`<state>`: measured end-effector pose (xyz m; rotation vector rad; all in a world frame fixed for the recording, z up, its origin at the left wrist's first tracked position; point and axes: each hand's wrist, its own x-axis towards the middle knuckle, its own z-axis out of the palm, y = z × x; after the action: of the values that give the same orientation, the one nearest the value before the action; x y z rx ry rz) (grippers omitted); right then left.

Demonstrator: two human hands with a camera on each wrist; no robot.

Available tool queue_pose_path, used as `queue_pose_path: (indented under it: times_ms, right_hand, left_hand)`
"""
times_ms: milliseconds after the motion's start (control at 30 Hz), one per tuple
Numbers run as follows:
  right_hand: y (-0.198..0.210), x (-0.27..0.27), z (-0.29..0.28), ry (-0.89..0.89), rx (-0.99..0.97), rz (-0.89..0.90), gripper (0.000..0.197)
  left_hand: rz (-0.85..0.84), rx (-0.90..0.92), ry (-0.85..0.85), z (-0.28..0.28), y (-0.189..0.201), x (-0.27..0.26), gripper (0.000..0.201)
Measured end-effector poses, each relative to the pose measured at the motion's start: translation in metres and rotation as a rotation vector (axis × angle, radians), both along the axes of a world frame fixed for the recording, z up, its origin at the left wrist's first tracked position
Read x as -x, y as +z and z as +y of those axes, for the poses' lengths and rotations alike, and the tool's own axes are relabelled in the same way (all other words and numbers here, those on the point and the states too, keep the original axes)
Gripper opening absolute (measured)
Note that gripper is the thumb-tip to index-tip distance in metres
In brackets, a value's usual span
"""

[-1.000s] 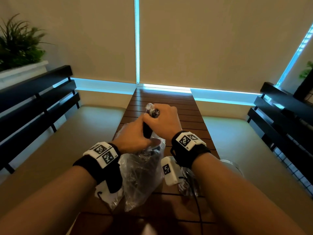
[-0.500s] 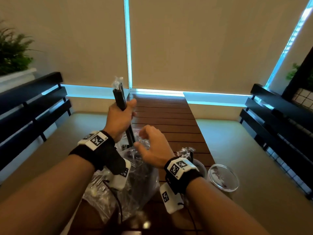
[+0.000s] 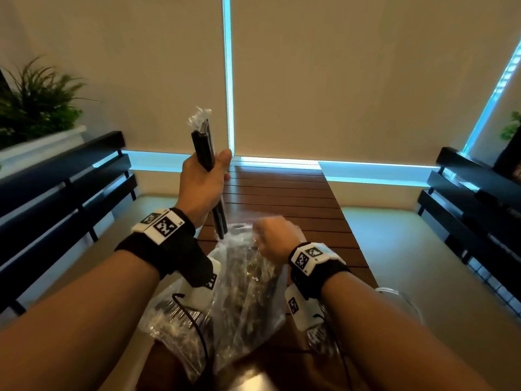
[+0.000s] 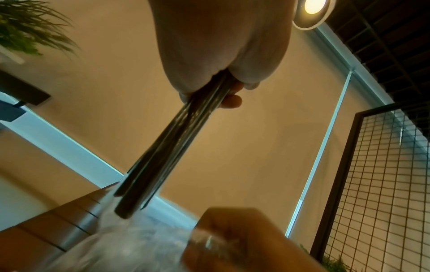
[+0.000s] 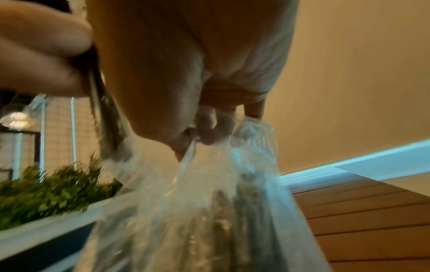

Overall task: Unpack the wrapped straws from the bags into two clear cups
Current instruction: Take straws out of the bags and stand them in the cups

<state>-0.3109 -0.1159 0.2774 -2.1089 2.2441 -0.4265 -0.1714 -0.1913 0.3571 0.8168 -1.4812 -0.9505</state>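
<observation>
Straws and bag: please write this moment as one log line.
left hand: holds straws | right hand: pinches bag | cup: beside

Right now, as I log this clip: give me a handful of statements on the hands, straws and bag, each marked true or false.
1. The left hand grips a bundle of black wrapped straws. True.
2. The bundle lies flat on the wooden table. False: it is held roughly upright, above the table.
3. The right hand pinches the top of the clear plastic bag. True.
4. The bag is empty. False: dark straws show through it in the right wrist view.
5. The right hand holds a cup. False: it holds only the bag.
</observation>
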Motion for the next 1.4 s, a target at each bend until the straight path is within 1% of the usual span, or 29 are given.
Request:
queue_pose_path:
  times_ms: [67, 167, 233, 333, 367, 400, 433, 500, 567, 600, 667, 733, 833, 900, 967, 1000, 1033, 1100, 1133, 1167, 1200, 1233, 1267, 1333, 1367, 1400]
  right_hand:
    - [0.015, 0.008, -0.005, -0.085, 0.155, -0.063, 0.012]
    - [0.044, 0.029, -0.016, -0.268, 0.376, -0.133, 0.010]
    - [0.064, 0.043, -0.024, -0.344, 0.523, -0.175, 0.009]
    - [0.082, 0.047, -0.032, -0.312, 0.715, -0.152, 0.009]
    - [0.082, 0.043, -0.032, -0.280, 0.731, -0.112, 0.010]
    - [0.077, 0.037, -0.032, -0.244, 0.699, -0.063, 0.010]
    - [0.066, 0.031, -0.032, -0.203, 0.622, -0.017, 0.009]
    - [0.032, 0.018, -0.031, -0.131, 0.375, 0.019, 0.008]
    - [-0.009, 0.007, -0.032, -0.114, 0.134, 0.011, 0.013]
    - [-0.028, 0.004, -0.033, -0.117, 0.050, 0.004, 0.015]
    - [-0.054, 0.000, -0.037, -0.118, -0.023, -0.017, 0.014]
    - [-0.066, -0.003, -0.040, -0.120, -0.048, -0.106, 0.014]
    - [-0.063, -0.010, -0.040, -0.122, -0.054, -0.265, 0.009]
    - [-0.048, -0.012, -0.033, -0.143, -0.011, -0.380, 0.008]
    - [-0.026, -0.015, -0.018, -0.129, 0.056, -0.512, 0.020]
    - [-0.015, -0.016, -0.009, -0.086, 0.079, -0.605, 0.026]
    - [-0.003, -0.019, 0.003, -0.020, 0.093, -0.712, 0.032]
    - [0.008, -0.023, 0.024, 0.084, 0.035, -0.869, 0.047]
    - [0.008, -0.022, 0.032, 0.099, -0.028, -0.897, 0.055]
    - [0.006, -0.022, 0.041, 0.087, -0.081, -0.876, 0.061]
    - [0.005, -0.021, 0.049, 0.065, -0.109, -0.806, 0.062]
    - [0.002, -0.019, 0.056, 0.040, -0.108, -0.757, 0.059]
    - [0.000, -0.017, 0.063, 0.010, -0.080, -0.771, 0.051]
    - [0.004, -0.012, 0.074, -0.076, -0.010, -0.945, 0.026]
    - [0.006, -0.009, 0.077, -0.109, 0.013, -0.999, 0.018]
    - [0.006, -0.004, 0.080, -0.136, 0.027, -1.007, 0.016]
  left_hand:
    - [0.025, -0.025, 0.012, -0.002, -0.001, -0.005, 0.025]
    - [0.039, -0.027, 0.039, -0.006, 0.003, -0.009, 0.028]
    - [0.016, -0.004, 0.051, -0.008, 0.005, -0.010, 0.032]
    - [-0.028, 0.039, 0.049, -0.010, 0.004, -0.011, 0.033]
    - [-0.037, 0.044, 0.043, -0.011, 0.003, -0.011, 0.032]
    - [-0.044, 0.046, 0.038, -0.011, 0.001, -0.010, 0.030]
    - [-0.050, 0.046, 0.032, -0.012, -0.002, -0.010, 0.028]
    - [-0.071, 0.041, 0.007, -0.013, -0.010, -0.009, 0.027]
    - [-0.112, 0.032, -0.035, -0.013, -0.021, -0.008, 0.028]
    - [-0.140, 0.029, -0.055, -0.013, -0.026, -0.008, 0.028]
    - [-0.212, 0.035, -0.090, -0.011, -0.037, -0.008, 0.029]
    - [-0.289, 0.028, -0.112, -0.009, -0.048, -0.005, 0.032]
    - [-0.318, 0.012, -0.119, -0.003, -0.059, -0.001, 0.031]
    - [-0.297, -0.002, -0.129, 0.003, -0.059, 0.003, 0.028]
    - [-0.267, -0.036, -0.147, 0.009, -0.057, 0.007, 0.029]
    - [-0.231, -0.075, -0.167, 0.012, -0.056, 0.009, 0.031]
    - [-0.174, -0.127, -0.193, 0.017, -0.053, 0.011, 0.032]
    - [-0.035, -0.226, -0.223, 0.028, -0.043, 0.015, 0.036]
    - [0.012, -0.246, -0.222, 0.035, -0.035, 0.019, 0.038]
    - [0.037, -0.244, -0.222, 0.042, -0.026, 0.023, 0.039]
    - [0.061, -0.233, -0.234, 0.051, -0.016, 0.027, 0.039]
    - [0.084, -0.215, -0.253, 0.061, -0.007, 0.031, 0.037]
    - [0.101, -0.184, -0.279, 0.071, 0.001, 0.035, 0.036]
    - [0.079, -0.093, -0.346, 0.094, 0.009, 0.043, 0.036]
    - [0.058, -0.052, -0.377, 0.104, 0.008, 0.048, 0.037]
    - [0.051, -0.027, -0.399, 0.114, 0.006, 0.052, 0.037]
